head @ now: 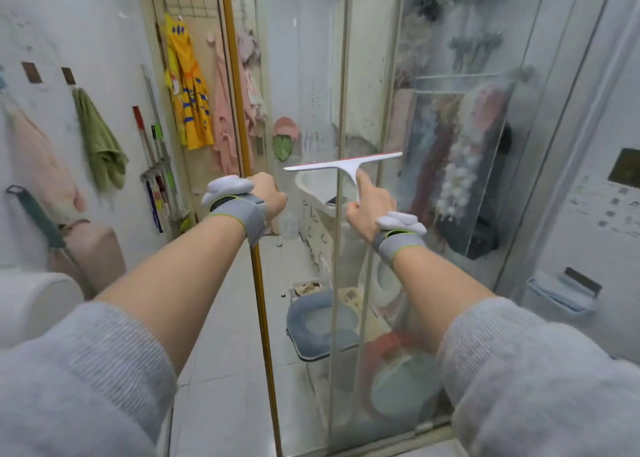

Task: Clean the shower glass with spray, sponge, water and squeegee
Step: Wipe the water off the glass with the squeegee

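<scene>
A: Grip status?
B: Right hand point(367, 210) clamped on squeegee point(346, 166), blade against glass point(311, 248) at mid-height; left hand point(266, 195) closed round gold frame point(258, 269).
A: Step?
B: Squeegee stage, apparently; next move calls for a steady downward pull, blade flat.

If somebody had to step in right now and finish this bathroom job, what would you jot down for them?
Left hand: closed around the gold door frame, steadying the door.
Right hand: gripping the white squeegee by its handle, index finger along it, blade level at the shower glass.
Glass: the panel to the right looks cloudy and streaked; the part near the frame looks clearer.
Spray and sponge: not in view.
Done: apparently the job is at the squeegee step.
Left: pull the blade down the glass, then work across the cloudy panel.
</scene>
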The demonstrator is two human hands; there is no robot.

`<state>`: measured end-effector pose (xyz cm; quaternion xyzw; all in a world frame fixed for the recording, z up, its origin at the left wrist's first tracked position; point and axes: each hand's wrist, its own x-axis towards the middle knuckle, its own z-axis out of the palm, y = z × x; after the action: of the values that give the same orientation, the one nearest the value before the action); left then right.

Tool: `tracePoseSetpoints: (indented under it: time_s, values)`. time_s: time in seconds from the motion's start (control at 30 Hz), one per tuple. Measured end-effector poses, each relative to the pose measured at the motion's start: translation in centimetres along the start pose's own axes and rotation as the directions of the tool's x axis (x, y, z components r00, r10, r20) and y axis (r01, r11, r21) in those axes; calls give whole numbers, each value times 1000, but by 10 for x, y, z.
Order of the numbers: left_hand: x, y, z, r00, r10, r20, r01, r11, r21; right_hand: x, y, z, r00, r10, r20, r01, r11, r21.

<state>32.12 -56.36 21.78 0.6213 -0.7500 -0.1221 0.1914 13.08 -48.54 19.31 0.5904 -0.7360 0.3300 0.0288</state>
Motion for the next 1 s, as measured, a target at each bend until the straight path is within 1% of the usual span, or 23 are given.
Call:
tracePoseSetpoints:
  time_s: [0.07,0.13,0.17,0.2,0.23,0.27,0.37,0.43,0.5,0.63,0.77,0.83,0.9,1.0]
  values:
    - [2,24,-29,997,68,-33,-68,998,-6,23,-9,-35,998,2,-58,-2,1000,9]
    - [-1,54,-61,987,121,-102,-121,993,4,48,-18,-67,992,6,-129,-2,1000,30]
    - [1,70,-79,981,149,-125,-149,989,12,62,-25,-87,989,-17,-147,22,999,35]
    - [2,75,-82,980,158,-124,-157,987,15,68,-26,-92,989,-39,-142,44,998,34]
    - [6,94,-103,966,193,-174,-189,981,38,84,-32,-118,980,-87,-181,90,996,13]
    - [11,102,-109,960,196,-201,-191,981,42,91,-34,-131,974,-130,-185,131,991,-8]
    - [30,135,-144,937,245,-248,-224,969,108,121,-44,-181,934,-279,-225,257,959,-122]
    - [40,157,-166,932,260,-252,-232,964,132,140,-52,-204,907,-322,-272,293,945,-144]
    - [54,181,-187,923,265,-279,-229,961,154,164,-61,-227,866,-337,-369,312,942,-127]
    - [87,220,-223,864,278,-419,-209,957,202,214,-79,-277,780,-370,-504,362,925,-120]
    - [114,261,-272,770,251,-586,-163,966,200,272,-103,-333,662,-438,-608,443,883,-154]
    - [121,278,-296,731,242,-638,-154,969,192,297,-114,-361,642,-423,-639,421,892,-167]
    - [123,292,-314,705,248,-664,-178,969,172,315,-121,-385,637,-382,-670,411,903,-124]
    - [123,307,-328,679,245,-692,-191,969,156,335,-124,-407,650,-338,-680,402,913,-70]
